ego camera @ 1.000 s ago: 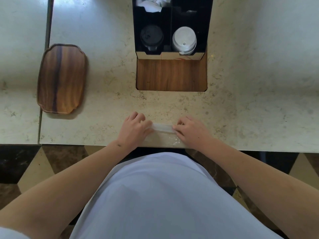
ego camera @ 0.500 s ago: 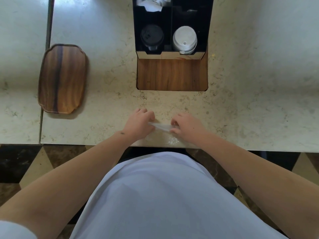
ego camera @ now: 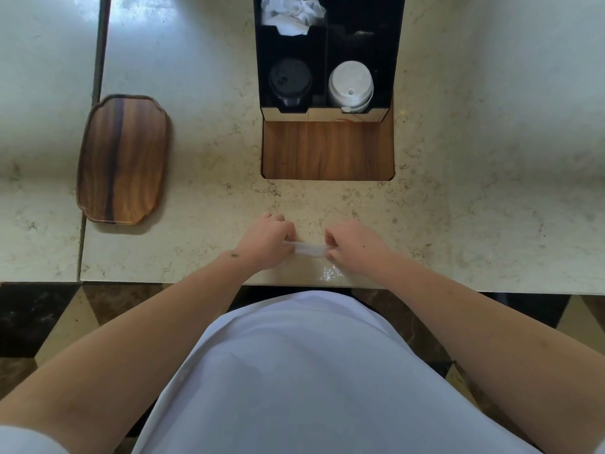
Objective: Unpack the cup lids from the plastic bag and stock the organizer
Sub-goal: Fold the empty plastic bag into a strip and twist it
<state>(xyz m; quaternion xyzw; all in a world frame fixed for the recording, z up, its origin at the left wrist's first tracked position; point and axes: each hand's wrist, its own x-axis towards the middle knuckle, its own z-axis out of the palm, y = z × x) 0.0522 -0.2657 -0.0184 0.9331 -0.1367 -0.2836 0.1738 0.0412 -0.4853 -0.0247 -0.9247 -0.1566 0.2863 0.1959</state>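
The clear, crinkled plastic bag (ego camera: 309, 249) lies flattened at the bench's (ego camera: 458, 208) near edge, pinched by left hand (ego camera: 268, 239) and right hand (ego camera: 355, 245) (apparently emptied), so tidying seems underway beside the stocked black compartmented organizer (ego camera: 327, 54).

Soft, even daylight, strongest at the top left, where pale glare washes out the counter (ego camera: 183, 40). Dimmer toward the bottom, over the dark floor (ego camera: 39, 322). Faint shadow beside the right edge of the wooden tray (ego camera: 122, 158); deep shade inside the black organizer (ego camera: 397, 44), detail lost there. Small bright glints off the crinkled plastic bag (ego camera: 330, 273) near the counter's front edge. Wide-angle bowing at the borders, counter seams leaning outward. Mildly soft throughout, the forearms and white garment (ego camera: 301, 371) nearest the lens blurred and smooth.
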